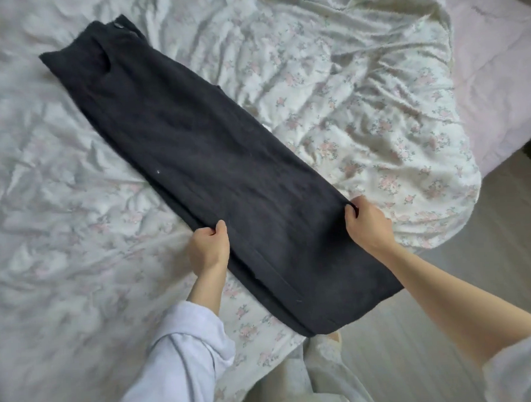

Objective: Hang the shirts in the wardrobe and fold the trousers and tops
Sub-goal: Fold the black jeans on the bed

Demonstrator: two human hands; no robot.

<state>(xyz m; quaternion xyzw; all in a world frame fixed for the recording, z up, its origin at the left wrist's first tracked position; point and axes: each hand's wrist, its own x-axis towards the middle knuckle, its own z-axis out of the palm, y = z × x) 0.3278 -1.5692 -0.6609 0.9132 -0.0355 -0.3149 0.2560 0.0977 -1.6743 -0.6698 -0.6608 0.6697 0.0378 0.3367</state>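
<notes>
One pair of black trousers (206,161), one floral sheet (360,101), two hands: left (208,251), right (368,225).

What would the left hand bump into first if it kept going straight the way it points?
The left hand pinches the near-left edge of the black trousers and points up the bed. Straight ahead it would probably slide along the trousers' left edge and rumpled floral sheet; nothing else shows there.
</notes>
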